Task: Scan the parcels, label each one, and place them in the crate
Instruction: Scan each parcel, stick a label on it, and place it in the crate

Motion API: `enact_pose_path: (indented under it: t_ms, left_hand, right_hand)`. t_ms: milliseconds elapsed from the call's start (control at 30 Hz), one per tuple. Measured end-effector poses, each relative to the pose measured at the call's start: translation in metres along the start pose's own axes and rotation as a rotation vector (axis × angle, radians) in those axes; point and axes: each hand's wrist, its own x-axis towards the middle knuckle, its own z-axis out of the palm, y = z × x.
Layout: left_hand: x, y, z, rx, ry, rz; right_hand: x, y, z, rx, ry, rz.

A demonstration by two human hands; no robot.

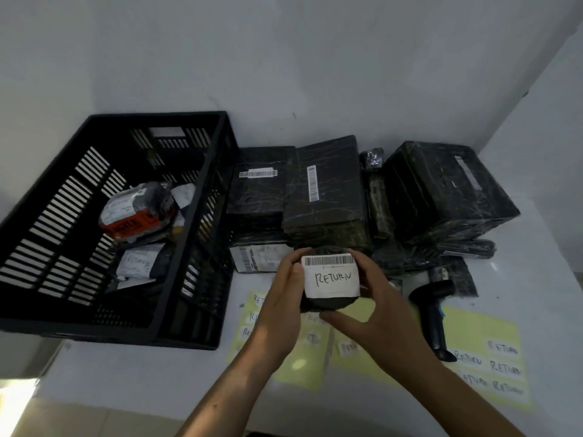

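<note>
Both hands are closed round one small round parcel [328,305], which they hold up above the table [126,373] in front of the person. The left hand [277,304] grips its left side with the thumb lying on the edge of the white label [331,277]. The right hand [378,307] cups the right side with its thumb under the lower edge.

The label faces up towards the camera. Its barcode strip is on the far edge and the word RETURN reads upright for the person, so the top of the parcel points away from them. The parcel looks about as wide as it is long, with no clear long axis; only the label's longer side runs left to right.

The crate [157,115] lies to the left of the hands, its open top up and its long axis running away from the person. The left hand is the nearer one to it, with the crate's right wall between the parcel and the space inside, where a few parcels [135,212] already lie. With the label on, this parcel looks ready to go in, and that move would have to carry it leftward and over the wall.

The scanner [433,313] lies on the table just right of the right hand, beside the sheets of labels [485,357]. More wrapped parcels [325,190] are stacked behind the hands
</note>
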Motion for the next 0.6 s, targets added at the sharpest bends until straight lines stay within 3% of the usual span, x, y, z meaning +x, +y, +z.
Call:
enact_pose_path:
  t_ms: [133,267,433,600]
  left_hand:
    - [0.0,0.018,-0.038,0.096,-0.014,0.09]
    - [0.001,0.048,-0.11,0.252,0.01,0.307]
    - [0.008,0.087,-0.242,0.534,0.147,0.571]
    - [0.049,0.084,-0.397,0.983,0.264,0.571]
  right_hand:
    - [0.014,-0.023,0.02,0.035,0.02,-0.025]
    - [0.032,-0.063,0.054,0.134,0.035,-0.02]
    - [0.064,-0.125,0.106,0.225,0.013,-0.08]
    - [0.117,-0.18,0.17,0.037,-0.148,-0.18]
